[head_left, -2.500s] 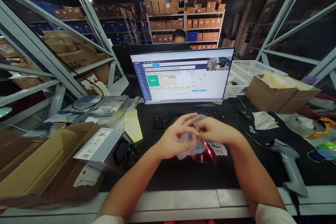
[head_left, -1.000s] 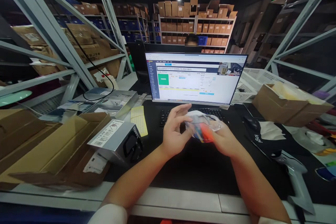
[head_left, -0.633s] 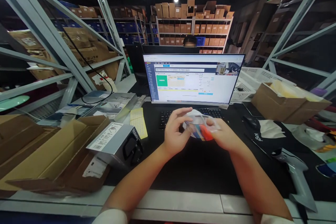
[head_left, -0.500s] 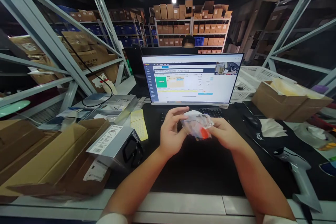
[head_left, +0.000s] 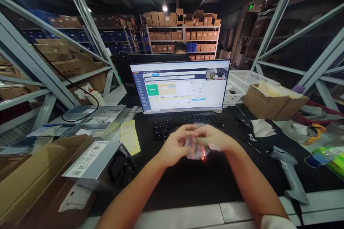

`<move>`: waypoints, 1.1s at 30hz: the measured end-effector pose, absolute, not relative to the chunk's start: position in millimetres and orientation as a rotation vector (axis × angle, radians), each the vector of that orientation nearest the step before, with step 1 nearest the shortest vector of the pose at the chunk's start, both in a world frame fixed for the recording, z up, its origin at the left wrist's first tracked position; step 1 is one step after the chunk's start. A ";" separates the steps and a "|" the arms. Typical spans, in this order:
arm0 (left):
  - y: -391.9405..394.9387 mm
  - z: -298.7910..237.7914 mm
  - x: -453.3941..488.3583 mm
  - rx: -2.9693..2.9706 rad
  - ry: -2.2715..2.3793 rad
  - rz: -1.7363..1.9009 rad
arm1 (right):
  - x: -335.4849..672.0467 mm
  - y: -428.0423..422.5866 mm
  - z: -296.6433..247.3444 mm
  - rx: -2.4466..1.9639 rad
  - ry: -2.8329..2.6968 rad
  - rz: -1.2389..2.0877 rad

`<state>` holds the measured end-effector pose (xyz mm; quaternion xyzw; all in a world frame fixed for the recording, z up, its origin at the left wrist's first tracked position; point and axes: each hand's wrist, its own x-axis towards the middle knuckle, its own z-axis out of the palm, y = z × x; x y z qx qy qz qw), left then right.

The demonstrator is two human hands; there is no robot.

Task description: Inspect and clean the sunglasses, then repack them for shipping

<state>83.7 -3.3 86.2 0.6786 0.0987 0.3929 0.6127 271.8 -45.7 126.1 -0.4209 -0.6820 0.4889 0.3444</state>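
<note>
- Just before the keyboard [head_left: 163,128], my left hand [head_left: 173,148] and right hand [head_left: 219,141] pinch a bag [head_left: 197,153] between them.
- The bag is held at 6 o'clock from the monitor [head_left: 180,86], with the scanner [head_left: 288,166] at its 3 o'clock.

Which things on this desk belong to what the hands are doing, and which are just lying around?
In hand:
- plastic packet, pinched between the left hand and right hand

Lying about, untouched:
- keyboard, monitor
- scanner, mouse
- silver box, yellow label sheet
- cardboard box on the right
</note>
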 end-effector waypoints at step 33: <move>16.6 98.9 59.5 2.960 0.624 1.387 | 248.5 -14.2 89.0 -0.919 -0.980 0.902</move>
